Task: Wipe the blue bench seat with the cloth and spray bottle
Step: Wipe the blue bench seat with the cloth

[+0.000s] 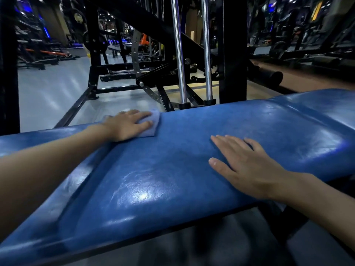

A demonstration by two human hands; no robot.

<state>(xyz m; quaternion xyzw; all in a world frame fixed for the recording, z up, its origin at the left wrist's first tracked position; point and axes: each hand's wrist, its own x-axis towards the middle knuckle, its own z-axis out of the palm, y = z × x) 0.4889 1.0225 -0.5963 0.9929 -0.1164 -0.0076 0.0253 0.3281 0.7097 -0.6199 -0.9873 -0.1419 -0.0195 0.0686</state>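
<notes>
Cloth (156, 120): pale blue and small, lying flat on the far edge of the blue bench seat (163, 179), about 11 o'clock from the seat's middle. Your left hand (127, 124) lies on top of it, palm down, fingers straight and spread. It is pressing, not gripping. Only the cloth's right margin and near corner show past your fingers.

Your right hand (247, 166) rests flat on bare vinyl at about 3 o'clock, fingers straight, holding nothing, well apart from the cloth.

Spray bottle: not in view, so you can't tell where it stands.

Handling, as judged:
- The cloth looks thin, soft and light. It will likely bunch or fold under if you push with fingertips alone. A flat palm across most of it is the better hold, with no need to pinch.
- The seat cover is glossy padded vinyl, with sheen patches at 6 o'clock and toward 2 o'clock. It is probably slick, so the cloth should glide, but your bracing hand may slide too. The padding should give under pressure, so lean moderately.
- There are grooved seams at 8 o'clock and 2 o'clock. The cloth may skip over them, so work your fingers in.
- The cloth sits right at the far edge, with the floor (50, 93) beyond. An outward push could carry it off.

The steel guide rods (179, 54) and black frame upright (233, 48) stand just behind the far edge, at 12 to 1 o'clock. Mind your knuckles on long strokes.
</notes>
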